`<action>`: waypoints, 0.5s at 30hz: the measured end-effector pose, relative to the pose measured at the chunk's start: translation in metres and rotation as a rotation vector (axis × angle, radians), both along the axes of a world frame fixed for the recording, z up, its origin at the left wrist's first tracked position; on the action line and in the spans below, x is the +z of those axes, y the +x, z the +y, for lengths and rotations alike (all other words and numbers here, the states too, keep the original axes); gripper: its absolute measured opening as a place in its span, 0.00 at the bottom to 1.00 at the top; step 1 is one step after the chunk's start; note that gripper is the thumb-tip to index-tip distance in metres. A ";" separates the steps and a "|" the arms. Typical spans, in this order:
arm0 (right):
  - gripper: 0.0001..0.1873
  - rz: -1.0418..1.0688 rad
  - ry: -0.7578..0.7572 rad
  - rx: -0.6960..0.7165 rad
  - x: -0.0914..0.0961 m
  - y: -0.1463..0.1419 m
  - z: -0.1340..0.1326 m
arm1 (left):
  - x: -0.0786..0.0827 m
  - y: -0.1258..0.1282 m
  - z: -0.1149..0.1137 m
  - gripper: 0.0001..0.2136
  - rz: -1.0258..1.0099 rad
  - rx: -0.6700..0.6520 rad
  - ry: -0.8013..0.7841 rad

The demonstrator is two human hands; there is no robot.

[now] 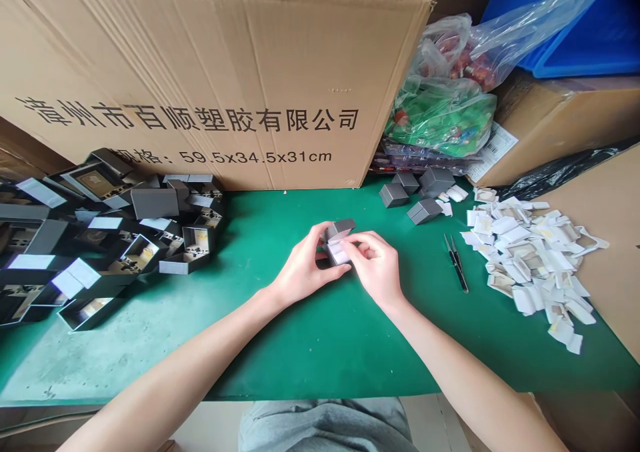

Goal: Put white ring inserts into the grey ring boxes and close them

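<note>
Left hand (303,269) gripping box (343,227)—right hand (377,265) touching insert (341,257)

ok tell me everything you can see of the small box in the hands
The small box looks dark grey and card-like outside, pale inside. Its lid stands open, and a whitish insert shows within. The left hand grips it; the right hand is at the insert. It is above the green table; whether it touches is unclear.
</note>
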State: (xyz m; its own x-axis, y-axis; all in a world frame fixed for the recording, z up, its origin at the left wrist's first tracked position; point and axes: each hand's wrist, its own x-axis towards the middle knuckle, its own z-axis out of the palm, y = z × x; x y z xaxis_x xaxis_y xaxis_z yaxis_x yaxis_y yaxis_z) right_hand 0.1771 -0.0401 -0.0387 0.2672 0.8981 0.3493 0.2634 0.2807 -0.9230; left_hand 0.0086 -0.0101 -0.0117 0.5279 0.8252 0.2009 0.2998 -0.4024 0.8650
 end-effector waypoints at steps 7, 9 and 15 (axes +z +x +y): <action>0.11 -0.400 0.265 0.083 -0.003 0.013 0.004 | -0.006 -0.004 0.005 0.39 0.085 -0.045 0.102; 0.12 -0.486 0.281 0.068 -0.003 0.016 0.004 | -0.008 -0.005 0.005 0.42 0.098 -0.061 0.117; 0.14 -0.698 0.282 -0.013 -0.007 0.016 0.001 | -0.010 -0.003 0.004 0.43 0.091 -0.052 0.116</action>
